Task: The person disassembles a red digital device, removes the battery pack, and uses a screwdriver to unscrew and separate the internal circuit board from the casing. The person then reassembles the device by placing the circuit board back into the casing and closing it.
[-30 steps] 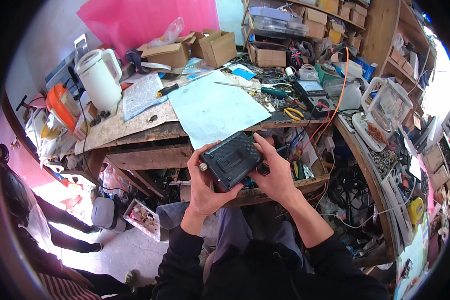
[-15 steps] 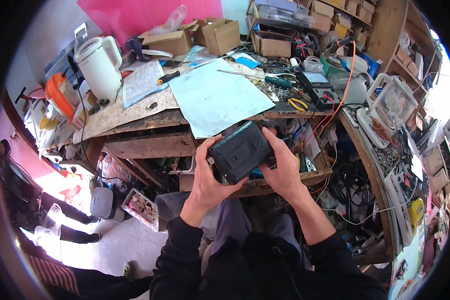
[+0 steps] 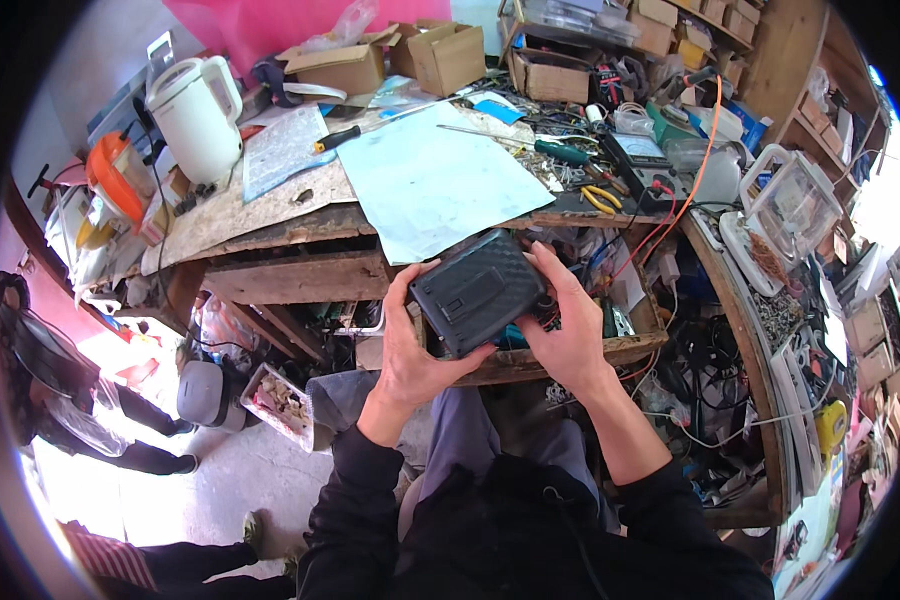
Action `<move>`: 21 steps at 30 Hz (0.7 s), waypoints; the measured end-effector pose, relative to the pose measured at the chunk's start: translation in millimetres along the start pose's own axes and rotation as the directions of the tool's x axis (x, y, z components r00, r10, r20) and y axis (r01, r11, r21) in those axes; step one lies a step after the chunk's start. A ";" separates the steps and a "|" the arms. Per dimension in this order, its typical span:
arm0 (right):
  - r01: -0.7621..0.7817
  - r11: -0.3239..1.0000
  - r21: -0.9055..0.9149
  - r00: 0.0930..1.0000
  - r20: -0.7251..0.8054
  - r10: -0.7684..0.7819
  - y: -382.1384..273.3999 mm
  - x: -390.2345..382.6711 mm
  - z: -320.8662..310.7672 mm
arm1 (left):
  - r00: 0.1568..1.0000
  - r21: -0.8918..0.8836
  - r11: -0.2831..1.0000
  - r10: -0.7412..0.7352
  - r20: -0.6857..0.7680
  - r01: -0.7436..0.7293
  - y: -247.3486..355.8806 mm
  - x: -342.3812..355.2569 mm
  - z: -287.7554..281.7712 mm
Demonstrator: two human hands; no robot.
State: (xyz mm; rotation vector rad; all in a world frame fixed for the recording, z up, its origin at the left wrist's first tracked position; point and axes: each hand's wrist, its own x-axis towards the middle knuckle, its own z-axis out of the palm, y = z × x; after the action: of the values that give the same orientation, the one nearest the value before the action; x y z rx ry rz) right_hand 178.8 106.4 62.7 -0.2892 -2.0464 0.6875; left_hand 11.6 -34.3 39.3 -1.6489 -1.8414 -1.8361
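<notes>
Between my two hands is a black box-shaped device (image 3: 482, 292) with rounded corners, held tilted in front of the bench edge. A rectangular panel with a small catch shows on the face turned up. My left hand (image 3: 407, 352) grips its left end, thumb along the lower edge and fingers behind. My right hand (image 3: 573, 335) closes on the right end, its fingertips partly hidden. Below the device, an open wooden drawer (image 3: 625, 350) holds tools and loose parts. A pale blue sheet (image 3: 440, 180) lies on the bench just beyond.
On the bench lie a screwdriver (image 3: 338, 139), yellow-handled pliers (image 3: 602, 199) and an analogue multimeter (image 3: 650, 172) with leads. A white jug-shaped appliance (image 3: 196, 125) stands at the left. Cardboard boxes (image 3: 438, 60) sit at the back. Other people's legs (image 3: 120, 450) show at the left.
The device has turned in my hands, so its panelled face shows more fully and lighter. Both hands keep their hold. At the left, the people's legs have shifted.
</notes>
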 end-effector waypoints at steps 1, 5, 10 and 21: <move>0.023 1.000 0.016 1.000 -0.007 -0.023 2.7 -0.7 1.5 | 1.000 -0.010 1.000 -0.019 0.004 0.019 0.3 -1.1 -0.5; 0.072 0.997 -0.007 0.997 0.005 -0.072 -0.9 0.0 -1.9 | 0.999 0.004 0.999 -0.034 0.007 0.033 -5.4 -4.0 -0.7; 0.053 0.988 0.145 0.998 -0.033 -0.049 -0.5 -1.6 -0.3 | 0.979 -0.333 0.921 -0.199 0.042 0.202 -10.9 -7.7 6.5; -0.063 0.976 0.208 0.998 0.040 0.055 -6.1 -2.3 -4.8 | 0.915 -0.661 0.650 -0.375 0.150 0.375 -6.5 -9.6 1.7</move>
State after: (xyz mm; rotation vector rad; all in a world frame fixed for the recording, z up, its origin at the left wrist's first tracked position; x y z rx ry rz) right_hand 184.5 102.1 66.5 -0.2176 -1.9839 0.9431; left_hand 12.4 -37.0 27.8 -1.4571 -1.7008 -2.9805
